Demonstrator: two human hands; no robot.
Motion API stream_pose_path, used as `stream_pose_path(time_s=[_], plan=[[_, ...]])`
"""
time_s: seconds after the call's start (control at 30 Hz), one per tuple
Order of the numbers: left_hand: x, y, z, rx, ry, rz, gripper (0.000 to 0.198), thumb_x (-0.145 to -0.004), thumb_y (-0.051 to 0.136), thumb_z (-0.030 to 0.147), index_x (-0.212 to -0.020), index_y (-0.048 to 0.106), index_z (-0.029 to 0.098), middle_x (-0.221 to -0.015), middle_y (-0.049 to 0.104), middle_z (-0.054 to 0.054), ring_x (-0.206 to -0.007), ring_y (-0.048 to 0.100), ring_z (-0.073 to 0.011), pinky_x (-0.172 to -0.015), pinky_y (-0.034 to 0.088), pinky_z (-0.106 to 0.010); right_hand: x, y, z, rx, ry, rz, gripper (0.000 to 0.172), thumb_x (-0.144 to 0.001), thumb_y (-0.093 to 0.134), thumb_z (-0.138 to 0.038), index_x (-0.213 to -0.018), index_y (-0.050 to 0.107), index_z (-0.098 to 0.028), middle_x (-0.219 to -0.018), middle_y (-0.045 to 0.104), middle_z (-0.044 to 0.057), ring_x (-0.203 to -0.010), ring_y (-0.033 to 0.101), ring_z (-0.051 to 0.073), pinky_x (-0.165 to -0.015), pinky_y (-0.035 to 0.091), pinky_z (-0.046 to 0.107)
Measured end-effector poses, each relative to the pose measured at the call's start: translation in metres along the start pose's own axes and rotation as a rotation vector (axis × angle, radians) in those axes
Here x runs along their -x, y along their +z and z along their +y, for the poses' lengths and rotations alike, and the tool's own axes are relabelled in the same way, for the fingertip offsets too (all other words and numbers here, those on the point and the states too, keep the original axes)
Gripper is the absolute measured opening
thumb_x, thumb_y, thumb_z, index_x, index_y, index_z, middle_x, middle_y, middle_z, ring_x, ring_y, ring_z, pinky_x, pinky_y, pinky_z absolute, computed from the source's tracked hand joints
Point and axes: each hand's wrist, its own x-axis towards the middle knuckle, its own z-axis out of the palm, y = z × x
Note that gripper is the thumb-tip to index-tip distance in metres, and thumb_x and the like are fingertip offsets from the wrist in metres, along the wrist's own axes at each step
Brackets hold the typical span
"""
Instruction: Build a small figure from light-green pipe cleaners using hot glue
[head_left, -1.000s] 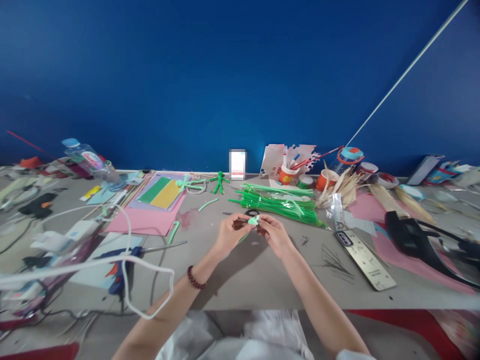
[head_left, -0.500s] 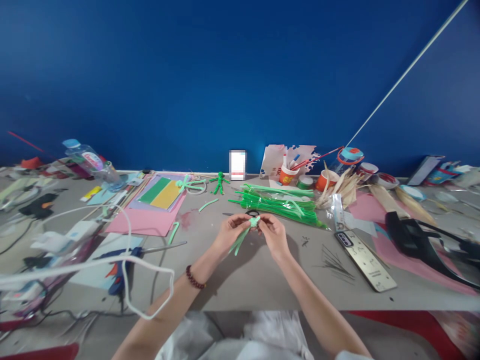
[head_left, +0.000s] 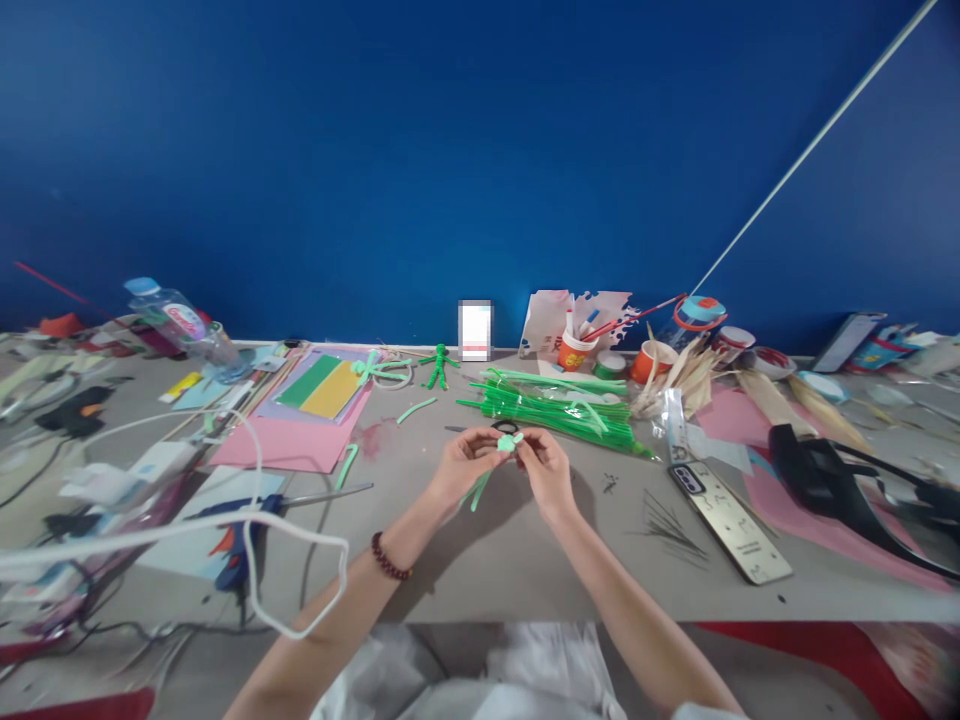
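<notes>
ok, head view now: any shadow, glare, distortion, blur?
All head view: soft shadow on the near table; glints on the plastic-wrapped green stems; stretching toward both side edges; pixelated border around the white rectangle; pale green piece too soft for fine detail.

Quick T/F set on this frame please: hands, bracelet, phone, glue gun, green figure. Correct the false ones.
1. The left hand and right hand both hold a pale green pipe-cleaner piece. True.
2. The beaded bracelet is on the right wrist. False: the beaded bracelet is on the left wrist.
3. A smartphone lies right of the right hand. True.
4. The blue glue gun lies right of both hands. False: the blue glue gun lies left of them.
5. The green pipe-cleaner figure is beyond the hands. True.
</notes>
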Motion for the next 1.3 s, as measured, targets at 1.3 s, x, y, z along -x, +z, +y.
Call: stream_pose_path(time_s=[1.3], plan=[[0.007,0.004,0.000,-0.569,0.337,-0.004,0.018,-0.075,0.063,0.029,-0.088,0.064,0.016,-0.095,0.067,-0.007,-0.081,0.066,-0.0168,-0.072,0.055,-0.027,-0.003,0.000,-0.001,-0.162,0.140,-0.042,0.026,-0.064,0.073,-0.038,-0.079,0.066,-0.018,-0.066,0.059,-0.002,-0.048,0.046,0.007,-0.046,0.038,0.022]])
